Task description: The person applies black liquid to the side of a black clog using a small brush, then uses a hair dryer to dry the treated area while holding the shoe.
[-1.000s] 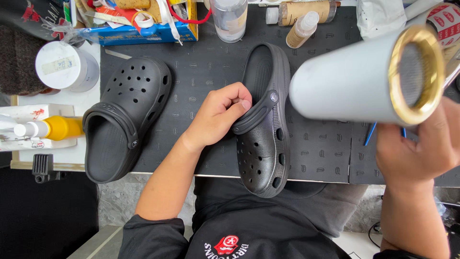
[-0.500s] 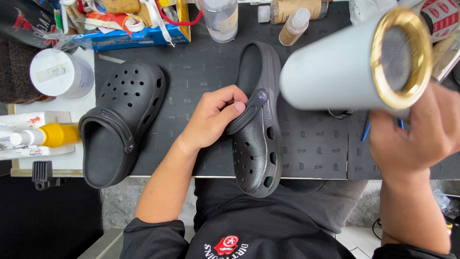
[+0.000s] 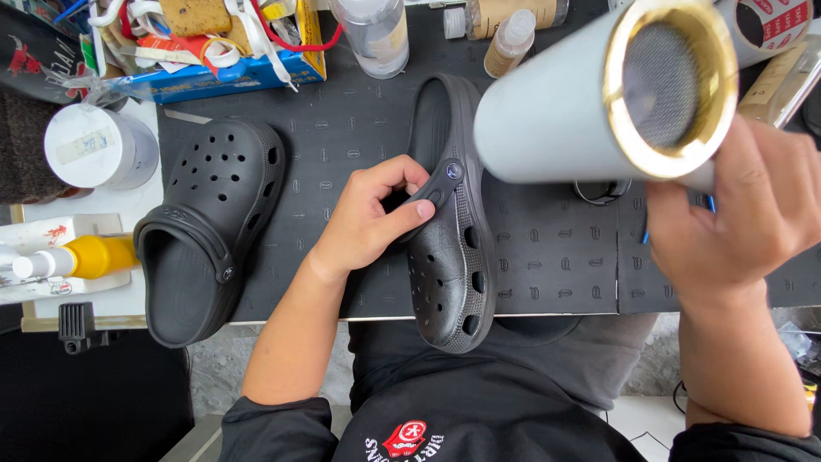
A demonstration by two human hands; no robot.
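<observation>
Black perforated foam clog [image 3: 449, 248] lies on the dark bench mat [image 3: 342, 145], its heel strap pinched in the left hand [image 3: 368, 218]. Right hand [image 3: 740, 214] has its grip wrapped around a grey, brass-rimmed cylinder [image 3: 599, 94], probably a blower. Second matching clog [image 3: 209, 227] sits untouched alongside.

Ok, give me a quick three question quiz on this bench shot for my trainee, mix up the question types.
1. True or false: the left hand grips the heel strap of the middle clog.
2. Which hand holds the grey cylinder with the gold rim?
A. left
B. right
C. neither
3. Fill in: the other clog lies to the ____ of the held one, untouched.

Key
1. True
2. B, the right hand
3. left
</observation>
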